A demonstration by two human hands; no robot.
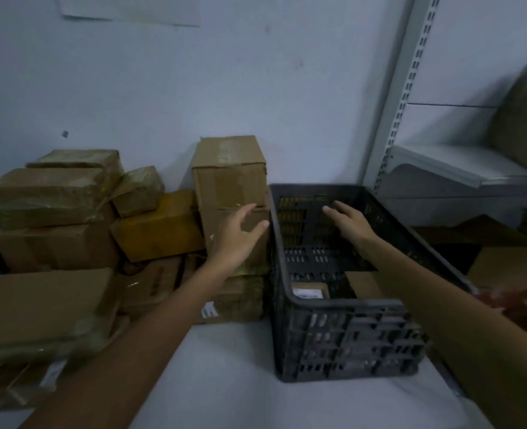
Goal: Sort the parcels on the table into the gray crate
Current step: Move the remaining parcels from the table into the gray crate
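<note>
- The gray crate (346, 302) stands on the white counter (225, 366), right of centre. Its left wall runs just beside the pile of parcels (51, 196), with hardly a gap between them.
- Open counter lies in front of the crate and the pile, between the 2 forearms. A flat parcel (45, 305) in clear film takes up the near left.
- The pile backs onto the wall (194, 88). Its tallest part is a stack by the crate's rear left corner, where the top box (229, 171) rises well above the crate's rim and sits on a second box (207, 226).
- The left hand (240, 239) is spread in front of the second box, its grip wide open, fingers slightly curved, thumb near the box's right edge. It holds nothing, and I cannot tell whether it touches the cardboard.
- The right hand (350, 222) reaches over the crate's open top, fingers straight and pointing left toward the stack, its grip open and empty.
- 2 parcels lie on the crate's floor near its front wall: a labelled parcel (310, 291) and a plain brown parcel (363, 284) to its right.
- A shelf rack (460, 165) stands to the right, its slotted upright (392, 119) rising close behind the crate's rear right corner.
- The labelled parcel carries a white sticker. Another white label (209, 311) shows on a low box by the crate's front left corner. The print on both is too small to read.
</note>
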